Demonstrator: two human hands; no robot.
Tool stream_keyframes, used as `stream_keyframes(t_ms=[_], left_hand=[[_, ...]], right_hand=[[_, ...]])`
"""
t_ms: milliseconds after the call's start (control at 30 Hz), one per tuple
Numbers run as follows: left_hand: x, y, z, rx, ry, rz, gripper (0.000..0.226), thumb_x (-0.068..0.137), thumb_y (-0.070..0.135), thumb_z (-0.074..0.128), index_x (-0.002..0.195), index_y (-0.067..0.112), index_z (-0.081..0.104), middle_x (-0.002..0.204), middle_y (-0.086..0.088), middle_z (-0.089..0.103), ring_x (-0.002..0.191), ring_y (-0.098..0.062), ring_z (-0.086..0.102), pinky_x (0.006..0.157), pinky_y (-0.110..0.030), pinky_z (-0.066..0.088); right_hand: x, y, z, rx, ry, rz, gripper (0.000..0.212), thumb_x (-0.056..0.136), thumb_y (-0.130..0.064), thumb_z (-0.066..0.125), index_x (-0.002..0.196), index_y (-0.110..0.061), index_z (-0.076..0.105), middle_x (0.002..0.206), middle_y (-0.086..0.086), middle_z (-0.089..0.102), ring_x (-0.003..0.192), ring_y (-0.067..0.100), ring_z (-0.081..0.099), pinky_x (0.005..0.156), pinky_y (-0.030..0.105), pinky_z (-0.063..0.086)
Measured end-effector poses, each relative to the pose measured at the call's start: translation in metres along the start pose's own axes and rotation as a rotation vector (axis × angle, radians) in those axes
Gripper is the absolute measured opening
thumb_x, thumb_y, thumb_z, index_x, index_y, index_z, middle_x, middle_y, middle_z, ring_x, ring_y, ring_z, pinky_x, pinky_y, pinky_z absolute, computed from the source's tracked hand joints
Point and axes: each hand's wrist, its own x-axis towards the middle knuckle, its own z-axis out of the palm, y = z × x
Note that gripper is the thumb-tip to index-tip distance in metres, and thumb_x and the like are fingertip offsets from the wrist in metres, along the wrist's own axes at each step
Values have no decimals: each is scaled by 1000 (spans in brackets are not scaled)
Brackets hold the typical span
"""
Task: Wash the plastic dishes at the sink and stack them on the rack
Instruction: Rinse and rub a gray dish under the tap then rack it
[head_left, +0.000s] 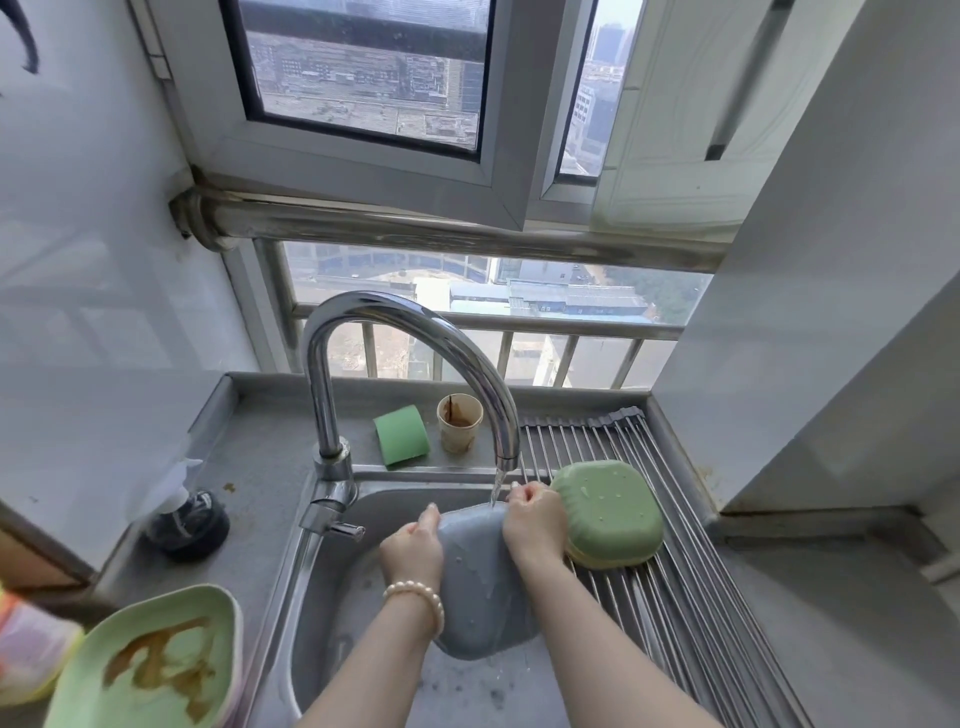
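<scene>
I hold a grey-blue plastic plate (480, 587) tilted over the steel sink (332, 597), its underside facing me. Water runs from the faucet (415, 332) onto its top edge. My left hand (413, 551) grips the plate's left edge. My right hand (535, 519) grips the upper right edge, fingers curled over it. A green bowl (608, 512) lies upside down on the roll-up rack (670, 587), on top of a yellowish dish. A dirty green plate (156, 660) with brown smears sits on the counter at the lower left.
A green sponge (401, 435) and a stained paper cup (459, 423) stand behind the sink. A dark bottle (189, 522) sits left of the faucet base. A colourful item (26, 649) lies at the far left edge. A white wall rises at the right.
</scene>
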Motion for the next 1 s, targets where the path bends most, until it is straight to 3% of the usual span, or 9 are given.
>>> stream_keyframes(t_ms=[100, 200, 333, 467, 600, 667, 733, 900, 1000], left_hand=[[-1, 3, 1, -80, 123, -112, 42, 95, 29, 54, 101, -10, 66, 115, -24, 64, 109, -36, 58, 90, -32, 43], [-3, 2, -2, -132, 165, -192, 44, 91, 32, 54, 98, -10, 65, 114, -26, 63, 108, -38, 58, 96, -38, 45], [-1, -12, -4, -281, 165, -258, 35, 75, 38, 64, 63, 5, 55, 98, -19, 68, 97, -34, 65, 92, -47, 51], [-10, -10, -9, -421, 156, -328, 30, 71, 32, 71, 70, 4, 61, 81, -13, 67, 75, -30, 65, 81, -46, 57], [-9, -12, -10, -485, 142, -377, 27, 67, 29, 72, 70, 5, 61, 76, -10, 66, 69, -27, 62, 74, -43, 55], [-6, -14, -10, -520, 150, -405, 24, 67, 27, 71, 68, 6, 60, 74, -9, 64, 65, -27, 61, 69, -40, 53], [-4, -16, -8, -560, 153, -434, 21, 73, 26, 67, 72, 6, 60, 76, -10, 64, 65, -27, 60, 66, -37, 52], [2, -12, 3, -728, 103, -426, 13, 85, 23, 55, 86, 11, 60, 93, -9, 65, 65, -26, 59, 45, -27, 50], [5, -11, 4, -673, 167, -425, 15, 85, 18, 52, 92, 6, 58, 100, -13, 65, 75, -28, 61, 62, -34, 51]], right_hand=[[-31, -6, 10, -422, 64, -163, 52, 94, -53, 27, 125, -19, 52, 121, 6, 56, 112, 26, 52, 94, 40, 38], [-51, -4, 14, -589, -12, -189, 93, 72, -75, 1, 147, -27, 25, 130, 5, 47, 118, 27, 45, 95, 44, 35], [-42, -3, 9, -646, -105, -158, 82, 76, -79, 18, 133, -24, 41, 123, 8, 52, 115, 29, 49, 91, 42, 38], [-8, -11, -8, -361, -302, 0, 52, 93, -63, 30, 91, -21, 62, 115, 11, 65, 109, 30, 58, 90, 34, 43], [6, -17, -17, -308, -447, 11, 39, 101, -27, 35, 116, -7, 64, 126, 14, 59, 119, 29, 52, 92, 28, 39], [6, -10, -13, -212, -366, -39, 30, 93, -27, 45, 86, -16, 72, 93, 11, 66, 92, 25, 58, 77, 29, 39], [-2, -4, -8, -3, -189, 45, 33, 86, -27, 53, 54, -17, 54, 60, 2, 52, 64, 19, 44, 63, 30, 33], [-40, 7, 6, 431, 190, 232, 38, 93, -46, 50, 80, -13, 61, 74, 2, 64, 72, 21, 59, 72, 36, 49], [-52, 3, 12, 513, 177, 212, 37, 93, -50, 48, 96, -14, 55, 86, 1, 63, 79, 20, 61, 72, 35, 49]])
